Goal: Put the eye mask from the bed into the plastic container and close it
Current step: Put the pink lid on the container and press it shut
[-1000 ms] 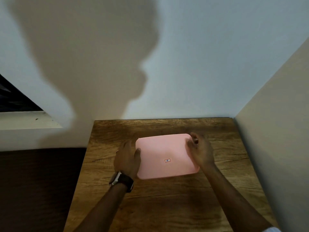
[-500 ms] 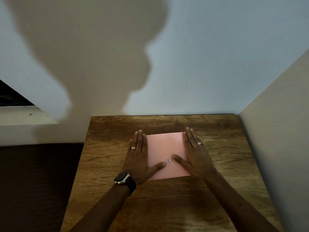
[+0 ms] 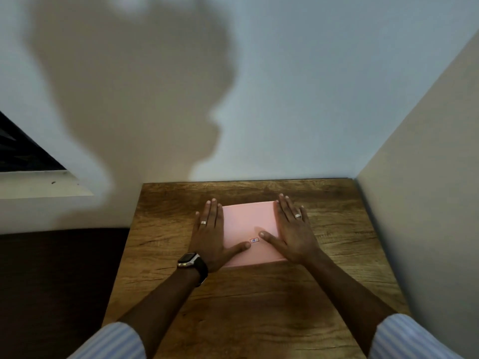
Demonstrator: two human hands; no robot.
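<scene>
I see the pink plastic container (image 3: 250, 224) lying flat on a wooden table (image 3: 259, 301), toward its far half, with its pink lid on top and a small red-edged label (image 3: 254, 240) near the lid's near-middle. I cannot see the eye mask; the lid hides whatever is inside. My left hand (image 3: 211, 237) lies palm down on the left side of the lid, fingers stretched straight toward the far wall, thumb angled in toward the label; it is spread flat and grasps nothing. My right hand (image 3: 291, 233) mirrors it on the right side of the lid, also flat and spread, holding nothing, its thumb pointing at the label from the other side. Each hand wears a ring, and a dark watch (image 3: 192, 264) sits on the left wrist. Striped sleeves (image 3: 114, 343) show at the near edge. Half a second ago both palms lay in this same flat pose; a full second ago the hands were instead curled at the lid's left and right edges, with much more of the pink surface showing. Beyond the table stands a pale wall (image 3: 311, 86) carrying a large shadow, and a second wall closes the right side.
</scene>
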